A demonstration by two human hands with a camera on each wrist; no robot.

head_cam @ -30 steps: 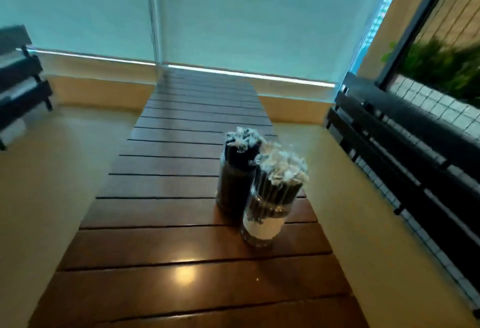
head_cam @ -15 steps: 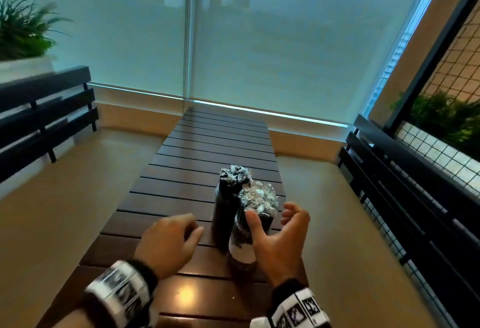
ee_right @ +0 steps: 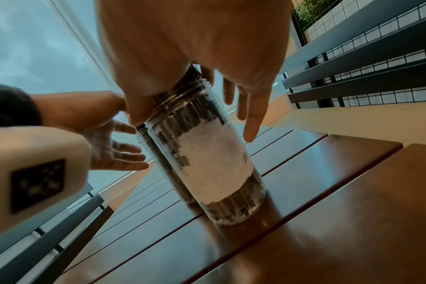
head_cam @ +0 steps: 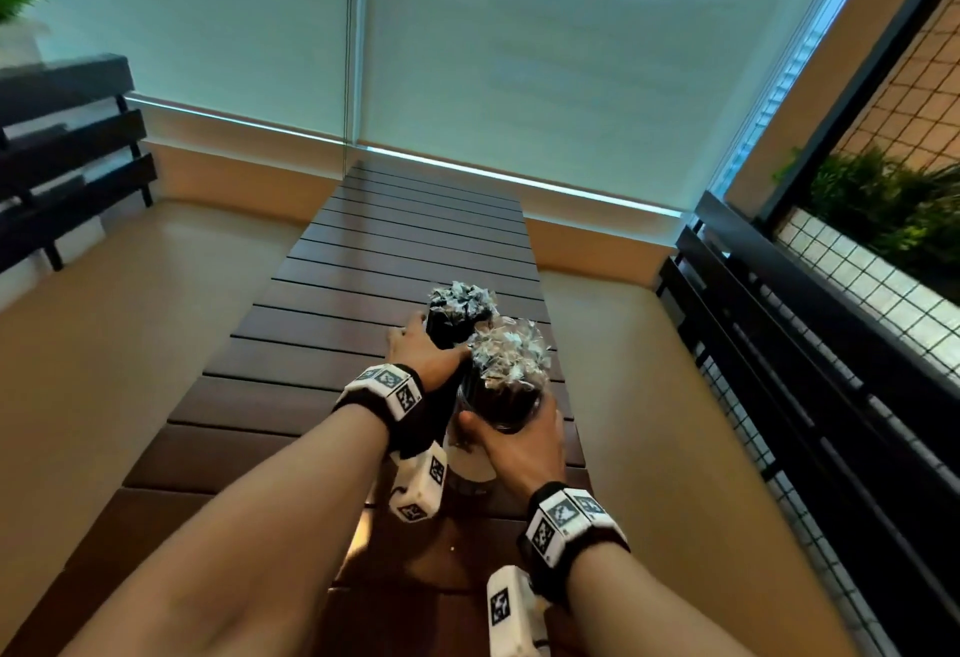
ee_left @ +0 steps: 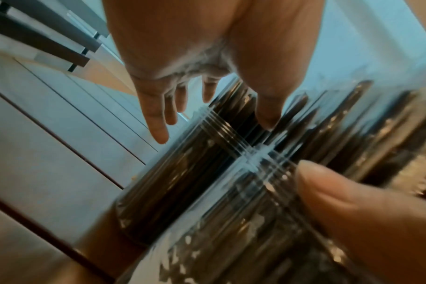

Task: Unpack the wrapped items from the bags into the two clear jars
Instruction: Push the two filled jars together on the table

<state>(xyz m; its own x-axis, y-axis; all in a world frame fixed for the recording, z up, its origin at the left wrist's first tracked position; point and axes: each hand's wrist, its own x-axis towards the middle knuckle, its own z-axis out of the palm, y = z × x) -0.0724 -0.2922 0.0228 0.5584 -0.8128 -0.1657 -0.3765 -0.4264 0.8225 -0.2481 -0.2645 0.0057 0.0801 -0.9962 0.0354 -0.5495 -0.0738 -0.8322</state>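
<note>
Wooden table [head_cam: 363, 266], two jars on it. Which step are you reading off your feed? (desk)

I am reading the tail end of the filling, as a judgement. The near jar [ee_right: 207, 163] and the far jar [head_cam: 447, 329] are standing upright, touching or just beside each other, and both are looking packed with dark wrapped items [head_cam: 509, 349], their crinkled pale ends sticking out of the mouths. I am seeing no bags in any view. (me)

What are the hands doing? (desk)

My left hand [head_cam: 421, 349] is reaching to the neck of the far jar, and from the wrist its fingers are showing straight and spread, not wrapped round anything. My right hand [head_cam: 519, 443] is sitting at the neck of the near jar. The thumb is pressing the threaded rim and the fingers [ee_right: 250, 124] are pointing down beside the glass, clear of it. So both are released and neither is grasping. (me)

And the next move? (desk)

I am guessing a grasp on each neck, to steady or shift the jars. That is asking for fingers closing below the threads, away from the wrapper ends. The jars are tall and narrow, so I am expecting them to tip if pushed high up. The near one has a white label [ee_right: 212, 165], which may be giving better purchase than bare wall. (me)
</note>
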